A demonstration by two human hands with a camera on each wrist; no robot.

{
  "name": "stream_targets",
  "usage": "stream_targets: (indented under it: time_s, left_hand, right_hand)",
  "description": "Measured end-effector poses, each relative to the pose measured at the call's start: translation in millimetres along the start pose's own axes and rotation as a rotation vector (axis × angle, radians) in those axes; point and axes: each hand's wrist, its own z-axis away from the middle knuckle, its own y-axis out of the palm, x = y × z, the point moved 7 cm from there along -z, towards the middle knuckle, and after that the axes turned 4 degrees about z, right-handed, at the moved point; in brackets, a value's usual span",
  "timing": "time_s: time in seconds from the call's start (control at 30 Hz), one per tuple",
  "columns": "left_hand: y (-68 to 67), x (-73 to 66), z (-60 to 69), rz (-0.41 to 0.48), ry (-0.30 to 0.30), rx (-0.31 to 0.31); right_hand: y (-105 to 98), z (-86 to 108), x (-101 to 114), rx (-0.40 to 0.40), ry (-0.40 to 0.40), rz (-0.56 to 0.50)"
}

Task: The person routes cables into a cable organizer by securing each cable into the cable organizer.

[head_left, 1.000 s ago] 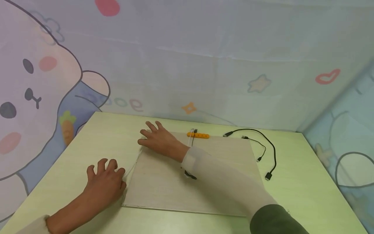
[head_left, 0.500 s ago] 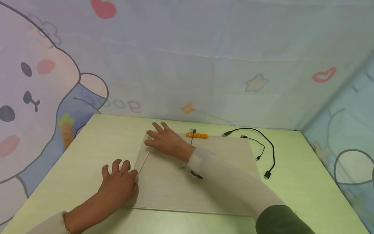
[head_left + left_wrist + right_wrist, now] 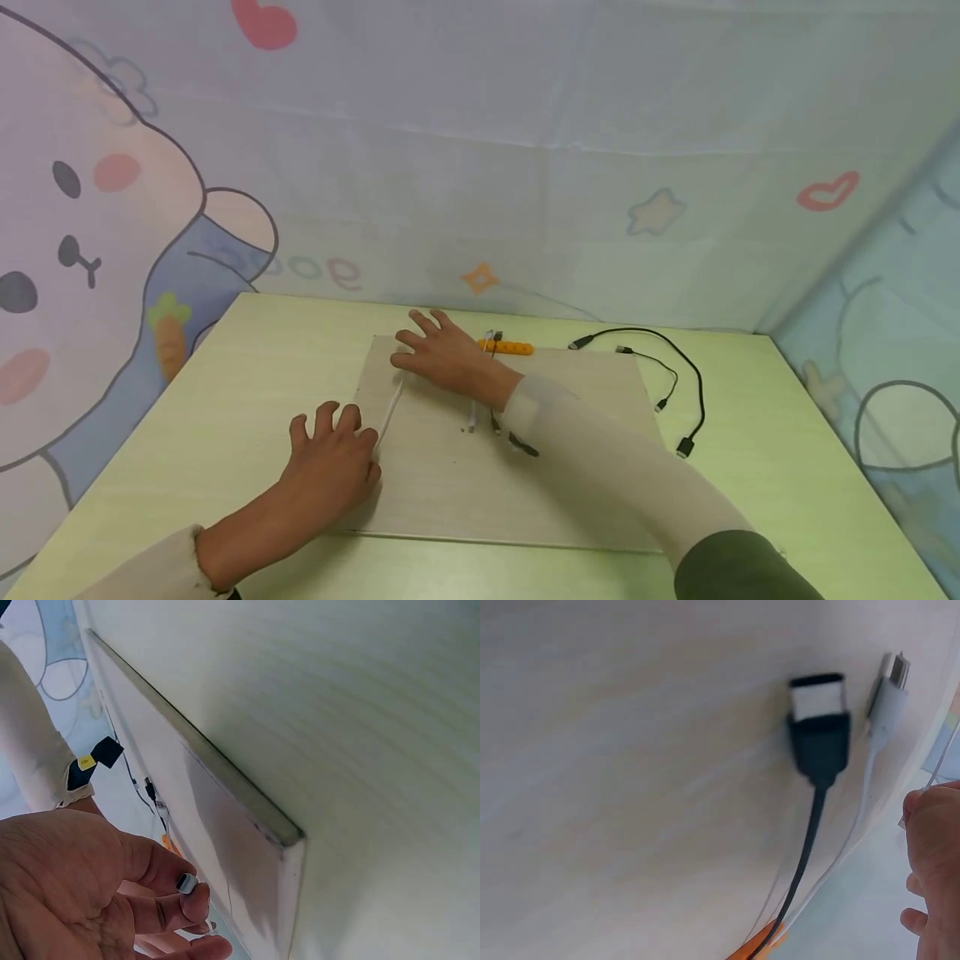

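A white cable (image 3: 390,412) runs between the two hands above the left part of a pale board (image 3: 450,500). My left hand (image 3: 330,467) pinches its near end; in the left wrist view a white connector (image 3: 187,883) shows between thumb and finger. My right hand (image 3: 446,354) pinches the far end, seen at the right edge of the right wrist view (image 3: 941,840). An orange holder (image 3: 513,347) lies at the board's back edge, with a white cable (image 3: 866,780) and a black cable (image 3: 810,832) running from it onto the board.
A longer black cable (image 3: 701,383) and a shorter black cable (image 3: 663,365) lie on the table (image 3: 750,517) right of the board. A dark object (image 3: 523,445) lies on the board beside the right sleeve. A printed cloth (image 3: 450,167) hangs behind.
Both hands have moved to the right with the white cable between them, from the board's left edge to over the board. The cable ends on the board are less covered by the right arm.
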Motion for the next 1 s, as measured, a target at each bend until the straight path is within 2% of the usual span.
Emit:
stream_targets:
  time_s: [0.23, 0.5, 0.7, 1.0]
  left_hand:
    - [2.2, -9.2, -4.1, 0.018, 0.016, 0.012]
    - [3.3, -26.2, -9.6, -0.007, 0.030, 0.004]
    - [4.3, -40.2, -13.3, -0.031, 0.063, -0.018]
    - [4.8, -54.7, -21.3, -0.033, 0.086, -0.064]
  right_hand:
    - [1, 8.0, -4, -0.009, -0.005, 0.003]
    - [7, 18.1, -11, -0.022, 0.015, -0.014]
    - [9, 25.8, -13, -0.054, 0.015, 0.003]
    - [14, 33.8, -25, -0.016, 0.039, 0.011]
